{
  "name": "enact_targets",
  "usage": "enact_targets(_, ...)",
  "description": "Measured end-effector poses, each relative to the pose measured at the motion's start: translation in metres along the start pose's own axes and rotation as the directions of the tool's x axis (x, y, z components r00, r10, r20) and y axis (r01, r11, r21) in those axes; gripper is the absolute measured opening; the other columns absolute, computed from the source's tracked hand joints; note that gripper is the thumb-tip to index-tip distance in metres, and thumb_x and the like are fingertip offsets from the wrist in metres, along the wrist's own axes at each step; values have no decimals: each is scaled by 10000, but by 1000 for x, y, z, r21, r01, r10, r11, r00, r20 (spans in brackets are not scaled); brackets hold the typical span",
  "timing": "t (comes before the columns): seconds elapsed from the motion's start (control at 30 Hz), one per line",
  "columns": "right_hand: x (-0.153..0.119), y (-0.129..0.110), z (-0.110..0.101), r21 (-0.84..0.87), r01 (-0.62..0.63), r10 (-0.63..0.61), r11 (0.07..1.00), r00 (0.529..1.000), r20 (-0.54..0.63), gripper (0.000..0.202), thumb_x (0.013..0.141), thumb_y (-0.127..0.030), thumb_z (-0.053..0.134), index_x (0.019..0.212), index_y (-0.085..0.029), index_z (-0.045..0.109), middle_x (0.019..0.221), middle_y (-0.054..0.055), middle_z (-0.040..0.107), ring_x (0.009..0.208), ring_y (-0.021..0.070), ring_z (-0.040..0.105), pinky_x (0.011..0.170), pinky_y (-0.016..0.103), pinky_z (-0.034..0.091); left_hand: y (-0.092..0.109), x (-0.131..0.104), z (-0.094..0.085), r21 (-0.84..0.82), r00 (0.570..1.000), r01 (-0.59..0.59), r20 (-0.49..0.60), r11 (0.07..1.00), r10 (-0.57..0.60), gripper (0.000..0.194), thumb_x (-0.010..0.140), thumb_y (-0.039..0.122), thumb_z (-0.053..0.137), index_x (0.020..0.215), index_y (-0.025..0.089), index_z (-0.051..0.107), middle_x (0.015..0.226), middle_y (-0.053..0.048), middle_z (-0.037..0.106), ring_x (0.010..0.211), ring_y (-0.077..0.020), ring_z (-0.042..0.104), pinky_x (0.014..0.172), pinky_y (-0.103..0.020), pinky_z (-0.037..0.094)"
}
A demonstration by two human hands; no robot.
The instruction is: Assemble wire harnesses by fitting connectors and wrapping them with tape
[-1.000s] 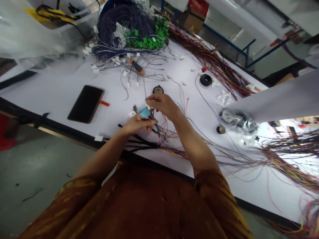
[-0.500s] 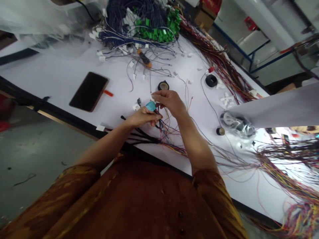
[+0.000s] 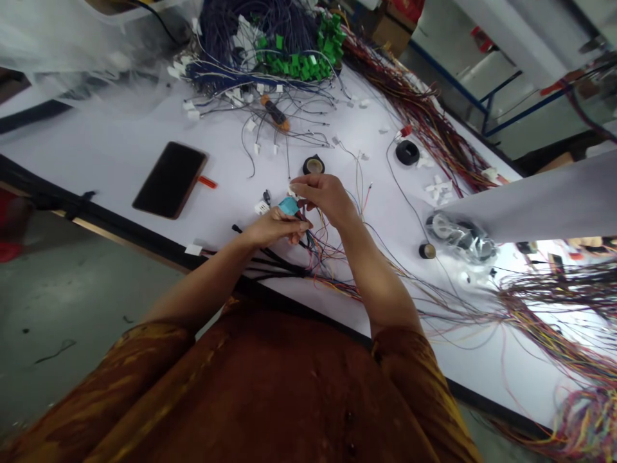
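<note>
My left hand [image 3: 274, 229] is closed around a light-blue connector [image 3: 288, 206] and the wires at its back. Just to the right, my right hand [image 3: 330, 199] pinches a small white piece [image 3: 292, 191] between thumb and fingertips, right above the blue connector. Whether the two pieces touch I cannot tell. Thin coloured wires [image 3: 321, 247] spread out below both hands, and black sleeved cables [image 3: 274, 260] run under my left wrist. A white connector [image 3: 261, 207] lies beside my left fingers. A roll of black tape [image 3: 313, 165] sits just beyond my right hand.
A dark phone [image 3: 169, 180] and an orange strip [image 3: 207, 182] lie to the left. At the back are an orange-and-black screwdriver [image 3: 274, 114] and a heap of green connectors [image 3: 301, 66] on dark cables. Red-brown wire bundles [image 3: 409, 96] and another black tape roll [image 3: 407, 153] lie to the right.
Both hands keep almost the same pose around the blue connector. The whole view has shifted slightly; nothing is visibly let go or taken up.
</note>
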State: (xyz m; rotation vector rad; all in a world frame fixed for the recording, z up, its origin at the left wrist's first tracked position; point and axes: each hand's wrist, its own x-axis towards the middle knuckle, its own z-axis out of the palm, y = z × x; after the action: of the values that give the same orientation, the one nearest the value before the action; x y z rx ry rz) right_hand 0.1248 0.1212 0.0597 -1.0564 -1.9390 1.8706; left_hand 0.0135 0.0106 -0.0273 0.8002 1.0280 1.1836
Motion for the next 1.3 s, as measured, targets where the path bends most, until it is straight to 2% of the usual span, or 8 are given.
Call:
enact_targets(0.2, -35, 14, -7, -285, 142, -196, 948, 965, -173, 289, 941, -386, 622, 1093, -148, 685, 834, 6, 654, 726, 107, 565, 692, 243, 448, 0, -1, -1, -21, 998, -41, -45, 999, 40, 339, 670, 458, 891, 677, 156, 738, 543, -16, 642, 427, -103, 555, 412, -229, 447)
enact_targets(0.37, -80, 49, 10, -502, 116, -182, 857, 980, -83, 219, 960, -261, 532, 879, -149, 701, 698, -8, 572, 668, 123, 484, 675, 275, 347, 6, -3, 3, 54, 994, -43, -99, 998, 49, 320, 701, 432, 870, 643, 156, 718, 528, -3, 639, 437, -84, 555, 431, -204, 441)
enact_targets(0.6, -73, 65, 15, -454, 201, -238, 868, 971, -26, 248, 966, -222, 483, 770, -158, 620, 704, -11, 539, 701, 124, 497, 699, 252, 356, 21, -7, 9, -32, 997, 52, -48, 998, -54, 383, 592, 436, 918, 767, 146, 739, 568, 18, 641, 483, -75, 573, 471, -188, 455)
enact_targets(0.87, -108, 77, 23, -736, -39, -64, 675, 992, -111, 279, 1051, -276, 445, 1138, -178, 691, 1121, 127, 730, 967, 217, 662, 723, 283, 408, 37, -35, 12, 428, 945, -71, -261, 901, 199, 250, 721, 361, 819, 802, 142, 730, 568, 5, 674, 504, -124, 642, 525, -224, 547)
enact_targets(1.0, -119, 90, 14, -673, -46, -19, 739, 996, -89, 219, 1023, -264, 530, 1078, -179, 724, 1050, 133, 748, 891, 209, 686, 678, 278, 415, 32, -42, 11, 480, 932, -58, -289, 875, 220, 206, 739, 334, 789, 779, 136, 749, 584, -15, 695, 500, -132, 649, 503, -223, 541)
enact_targets(1.1, -92, 81, -11, -501, 46, -129, 864, 983, -132, 208, 999, -313, 578, 1030, -164, 720, 848, 52, 726, 730, 138, 639, 664, 245, 421, 31, -41, 9, 449, 922, -51, -322, 892, 215, 199, 721, 321, 790, 779, 133, 760, 606, -25, 707, 497, -138, 658, 457, -214, 511)
enact_targets(1.17, -53, 66, -27, -445, 19, -170, 895, 939, -300, 297, 1031, -331, 487, 963, -132, 697, 809, 52, 705, 712, 129, 622, 682, 245, 448, 31, -38, 8, 429, 922, -44, -330, 902, 202, 215, 697, 325, 806, 771, 129, 758, 613, -29, 709, 506, -144, 667, 441, -210, 497)
enact_targets(1.3, 45, 41, -36, -449, -246, -18, 859, 862, -506, 355, 1003, -385, 553, 1135, -66, 634, 1172, 196, 688, 1073, 248, 655, 909, 352, 511, 32, -33, 6, 366, 927, -8, -345, 931, 144, 261, 662, 354, 825, 764, 124, 754, 610, -24, 703, 486, -121, 641, 429, -201, 469)
